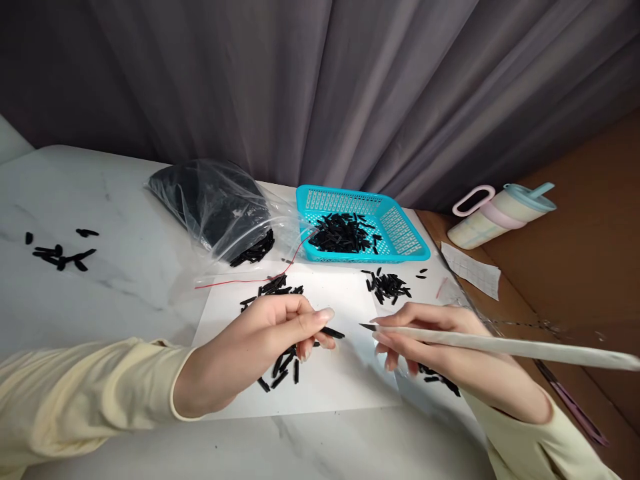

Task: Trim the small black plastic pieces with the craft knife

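Note:
My left hand [270, 337] pinches a small black stick-shaped piece [332, 332] between thumb and fingers, over a white paper sheet [340, 380]. More black pieces [281, 370] lie under that hand. My right hand [430, 337] grips a long white-wrapped tool [505, 347] whose dark pointed tip [365, 327] faces the held piece, a short gap apart. Another heap of black pieces [388, 287] lies on the paper beyond the right hand.
A turquoise basket [400, 230] holds several black pieces. A clear plastic bag [220, 210] with black pieces lies behind the paper, a red thread [240, 281] beside it. Loose pieces [60, 255] lie far left. A lidded bottle [500, 213] rests on brown board, right.

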`<state>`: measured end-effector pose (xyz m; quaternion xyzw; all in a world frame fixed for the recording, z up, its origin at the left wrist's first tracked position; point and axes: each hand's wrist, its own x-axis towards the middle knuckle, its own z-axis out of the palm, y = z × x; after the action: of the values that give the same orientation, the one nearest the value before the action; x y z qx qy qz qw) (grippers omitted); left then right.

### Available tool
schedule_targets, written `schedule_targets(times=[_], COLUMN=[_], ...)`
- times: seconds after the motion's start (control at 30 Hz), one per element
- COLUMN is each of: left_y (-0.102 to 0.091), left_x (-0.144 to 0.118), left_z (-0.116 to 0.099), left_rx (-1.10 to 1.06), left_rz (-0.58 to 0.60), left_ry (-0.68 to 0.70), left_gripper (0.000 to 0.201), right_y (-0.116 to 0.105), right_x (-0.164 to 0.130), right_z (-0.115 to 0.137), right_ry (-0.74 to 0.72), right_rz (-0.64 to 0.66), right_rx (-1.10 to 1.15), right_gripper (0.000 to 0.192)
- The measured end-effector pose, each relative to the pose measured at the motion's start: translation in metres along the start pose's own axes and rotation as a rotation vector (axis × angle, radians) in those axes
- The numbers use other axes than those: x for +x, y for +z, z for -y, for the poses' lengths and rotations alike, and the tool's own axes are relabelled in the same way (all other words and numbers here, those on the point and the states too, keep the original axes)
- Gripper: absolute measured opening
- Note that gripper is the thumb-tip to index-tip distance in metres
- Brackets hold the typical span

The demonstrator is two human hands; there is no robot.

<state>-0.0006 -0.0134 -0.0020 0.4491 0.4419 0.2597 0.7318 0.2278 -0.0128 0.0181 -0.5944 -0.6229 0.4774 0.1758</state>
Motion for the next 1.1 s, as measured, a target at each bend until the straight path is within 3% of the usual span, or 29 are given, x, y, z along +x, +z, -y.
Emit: schedule_targets(times=[0.1,0.23,0.4,0.57,0.87,1.1], left_y=[0.001,0.001,0.001,0.001,0.002,0.001], left_x=[0.000,-0.001,0.001,0.002,0.003,0.006], left_z=[-0.001,-0.001,0.000,0.000,-0.001,0.000], left_rx=[0.104,0.188,0.229,0.231,0.219,0.246], left_rz=[-0.035,-0.067,-0.090,-0.105,-0.122,-0.142], left_ry=[0.093,0.148,0.164,0.146,0.107,0.116], left_gripper=[0.038,0.039,0.038,0.038,0.035,0.036], right_y=[0.006,0.018,0.020,0.020,0.032,0.034], right_x=[-0.018,-0.026,-0.014,-0.005,-0.002,-0.003], right_z=[0.026,0.040,0.033,0.028,0.026,0.027], right_ry=[-0.066,-0.185,-0.244,-0.286,-0.242,-0.230], right_rz=[-0.141,-0.104,-0.094,-0.122,-0.073,-0.052], right_rx=[0.080,0.158,0.051,0.016,0.234,0.248], right_gripper=[0.021,0.013,0.018,0.009,0.018,0.021])
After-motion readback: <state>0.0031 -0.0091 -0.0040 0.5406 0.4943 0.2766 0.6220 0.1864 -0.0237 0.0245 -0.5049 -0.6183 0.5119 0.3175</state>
